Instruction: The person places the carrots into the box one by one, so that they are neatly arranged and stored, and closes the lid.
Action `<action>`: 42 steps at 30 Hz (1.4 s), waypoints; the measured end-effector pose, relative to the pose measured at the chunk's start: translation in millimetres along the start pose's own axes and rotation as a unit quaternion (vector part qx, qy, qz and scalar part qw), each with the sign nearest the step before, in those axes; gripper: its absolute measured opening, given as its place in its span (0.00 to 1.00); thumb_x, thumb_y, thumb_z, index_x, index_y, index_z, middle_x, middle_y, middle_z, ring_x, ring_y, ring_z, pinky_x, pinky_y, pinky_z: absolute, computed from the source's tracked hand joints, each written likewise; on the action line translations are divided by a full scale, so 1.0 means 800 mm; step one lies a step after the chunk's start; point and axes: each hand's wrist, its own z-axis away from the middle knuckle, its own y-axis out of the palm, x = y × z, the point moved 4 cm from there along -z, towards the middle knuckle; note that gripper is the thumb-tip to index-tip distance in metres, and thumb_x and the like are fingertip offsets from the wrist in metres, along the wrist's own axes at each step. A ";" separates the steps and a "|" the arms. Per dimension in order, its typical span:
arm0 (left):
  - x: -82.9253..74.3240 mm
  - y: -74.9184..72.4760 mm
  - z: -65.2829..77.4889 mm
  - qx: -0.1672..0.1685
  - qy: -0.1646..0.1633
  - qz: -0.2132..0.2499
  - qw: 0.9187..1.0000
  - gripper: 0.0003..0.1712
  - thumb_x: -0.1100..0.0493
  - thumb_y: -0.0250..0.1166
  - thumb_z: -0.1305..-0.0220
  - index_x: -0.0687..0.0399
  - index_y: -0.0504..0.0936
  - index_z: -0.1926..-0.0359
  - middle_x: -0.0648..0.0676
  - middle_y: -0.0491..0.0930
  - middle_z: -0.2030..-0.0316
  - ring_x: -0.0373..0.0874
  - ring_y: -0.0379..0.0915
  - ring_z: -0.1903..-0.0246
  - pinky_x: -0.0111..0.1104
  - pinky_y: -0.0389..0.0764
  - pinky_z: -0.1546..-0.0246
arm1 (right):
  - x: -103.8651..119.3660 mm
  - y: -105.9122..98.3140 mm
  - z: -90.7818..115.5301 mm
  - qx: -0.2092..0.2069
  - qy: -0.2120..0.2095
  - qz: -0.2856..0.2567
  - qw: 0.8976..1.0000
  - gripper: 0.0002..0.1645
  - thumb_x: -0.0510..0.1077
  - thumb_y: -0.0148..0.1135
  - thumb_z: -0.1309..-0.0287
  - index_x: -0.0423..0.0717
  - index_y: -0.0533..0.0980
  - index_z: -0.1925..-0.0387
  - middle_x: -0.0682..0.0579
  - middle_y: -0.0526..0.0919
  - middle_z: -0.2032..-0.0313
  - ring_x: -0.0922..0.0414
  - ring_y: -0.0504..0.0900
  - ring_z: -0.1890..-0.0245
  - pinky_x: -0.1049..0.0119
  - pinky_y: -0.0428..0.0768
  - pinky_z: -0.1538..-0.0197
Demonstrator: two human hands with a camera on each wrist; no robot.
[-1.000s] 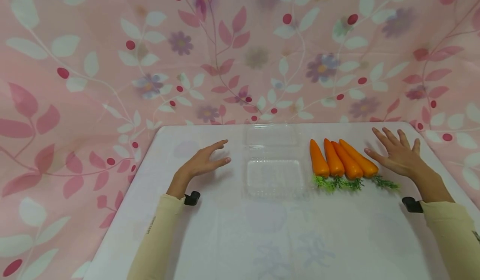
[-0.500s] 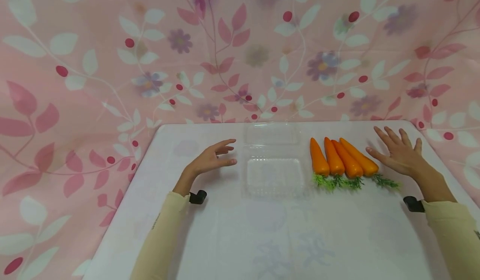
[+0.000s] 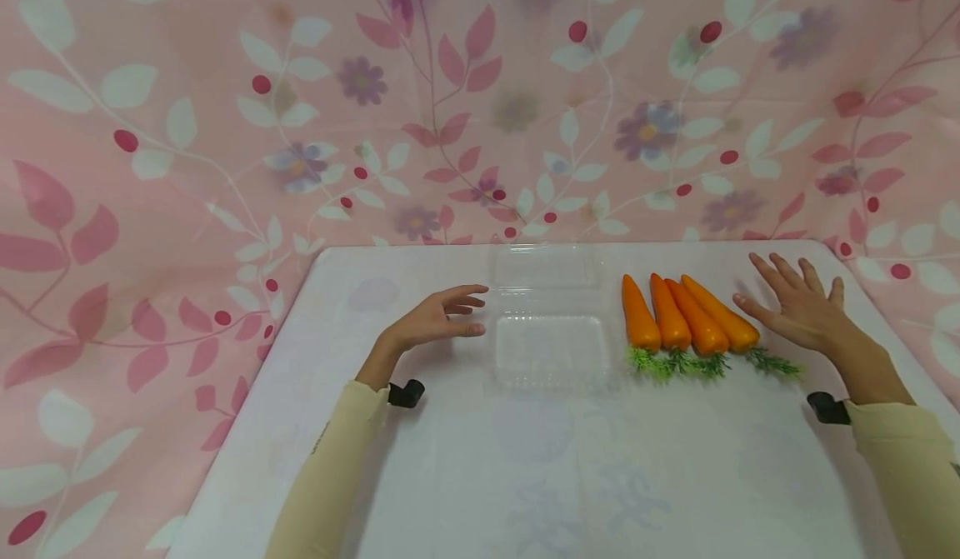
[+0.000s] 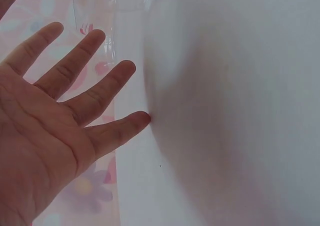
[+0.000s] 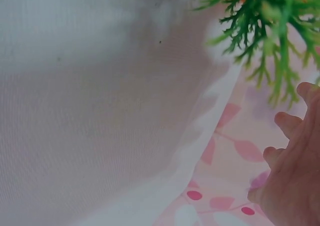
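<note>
clear plastic hinged-lid tray [image 3: 551, 351]: lying open near the far edge of the white table [image 3: 450, 476], running lengthwise along it, just right of the nearer left hand [image 3: 429, 317]. holding fingers apart, gripping nothing; likewise spreading right hand [image 3: 804, 313] beside four tapered orange carrots [image 3: 697, 326].

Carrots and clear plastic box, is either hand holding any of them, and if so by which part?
Nothing is held. The left hand, fingers extended, is near the plastic box; the right hand is spread beside the carrots.
</note>
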 end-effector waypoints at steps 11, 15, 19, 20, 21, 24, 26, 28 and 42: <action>-0.004 0.009 -0.003 0.034 -0.011 0.018 0.999 0.44 0.47 0.75 0.44 0.46 0.67 0.29 0.57 0.70 0.35 0.55 0.64 0.35 0.53 0.64 0.36 | 0.005 0.002 -0.001 0.008 -0.001 -0.003 1.000 0.54 0.70 0.45 0.34 0.51 0.33 0.22 0.30 0.33 0.26 0.24 0.24 0.32 0.23 0.17 0.47; -0.004 0.011 -0.003 0.041 -0.014 0.015 0.999 0.45 0.48 0.75 0.44 0.48 0.66 0.28 0.57 0.70 0.35 0.55 0.65 0.35 0.52 0.65 0.36 | 0.007 0.002 0.000 0.010 0.000 -0.003 1.000 0.54 0.70 0.44 0.34 0.51 0.33 0.22 0.29 0.34 0.26 0.24 0.24 0.32 0.23 0.18 0.47; -0.004 0.012 -0.004 0.045 -0.015 0.007 0.999 0.46 0.47 0.76 0.45 0.49 0.66 0.28 0.58 0.70 0.35 0.55 0.66 0.36 0.52 0.66 0.37 | 0.007 0.002 0.000 0.010 0.000 -0.004 1.000 0.54 0.70 0.44 0.33 0.52 0.33 0.22 0.29 0.34 0.26 0.24 0.25 0.32 0.23 0.19 0.46; -0.003 0.012 -0.004 0.046 -0.015 0.005 0.999 0.46 0.47 0.76 0.45 0.49 0.66 0.28 0.58 0.70 0.35 0.54 0.66 0.36 0.51 0.66 0.36 | 0.007 0.002 0.000 0.008 0.000 -0.005 1.000 0.54 0.70 0.44 0.33 0.52 0.33 0.22 0.29 0.34 0.26 0.24 0.25 0.32 0.23 0.19 0.46; -0.003 0.012 -0.004 0.047 -0.015 0.002 0.999 0.46 0.47 0.76 0.45 0.49 0.65 0.28 0.58 0.71 0.35 0.54 0.66 0.36 0.51 0.66 0.37 | 0.008 0.001 0.000 0.005 -0.002 -0.008 1.000 0.53 0.69 0.45 0.33 0.52 0.33 0.22 0.29 0.34 0.26 0.24 0.26 0.32 0.22 0.20 0.46; -0.004 0.013 -0.005 0.048 -0.011 -0.002 0.999 0.46 0.49 0.76 0.45 0.50 0.66 0.28 0.58 0.71 0.36 0.54 0.66 0.36 0.51 0.66 0.36 | 0.007 0.000 -0.002 -0.007 -0.006 -0.022 1.000 0.51 0.68 0.45 0.32 0.52 0.34 0.22 0.30 0.36 0.26 0.25 0.27 0.31 0.23 0.21 0.45; -0.005 0.013 -0.005 0.049 -0.009 -0.004 0.999 0.46 0.50 0.76 0.45 0.50 0.66 0.28 0.58 0.71 0.36 0.54 0.66 0.36 0.51 0.65 0.36 | 0.007 -0.001 -0.002 -0.018 -0.010 -0.035 0.999 0.50 0.66 0.45 0.31 0.52 0.35 0.21 0.30 0.37 0.26 0.26 0.28 0.30 0.24 0.20 0.44; -0.007 0.013 -0.006 0.049 -0.008 -0.005 0.999 0.46 0.51 0.76 0.45 0.51 0.66 0.28 0.58 0.72 0.36 0.55 0.66 0.36 0.51 0.65 0.36 | 0.006 -0.002 -0.003 -0.025 -0.013 -0.045 0.999 0.49 0.64 0.46 0.31 0.52 0.37 0.21 0.30 0.38 0.26 0.26 0.28 0.30 0.25 0.20 0.43; -0.004 0.012 -0.006 0.047 -0.019 -0.012 0.999 0.49 0.48 0.79 0.50 0.48 0.66 0.28 0.54 0.73 0.37 0.52 0.66 0.36 0.49 0.65 0.35 | 0.006 -0.002 -0.006 -0.041 -0.029 -0.077 0.996 0.48 0.61 0.50 0.31 0.45 0.43 0.22 0.26 0.50 0.30 0.25 0.39 0.30 0.23 0.32 0.39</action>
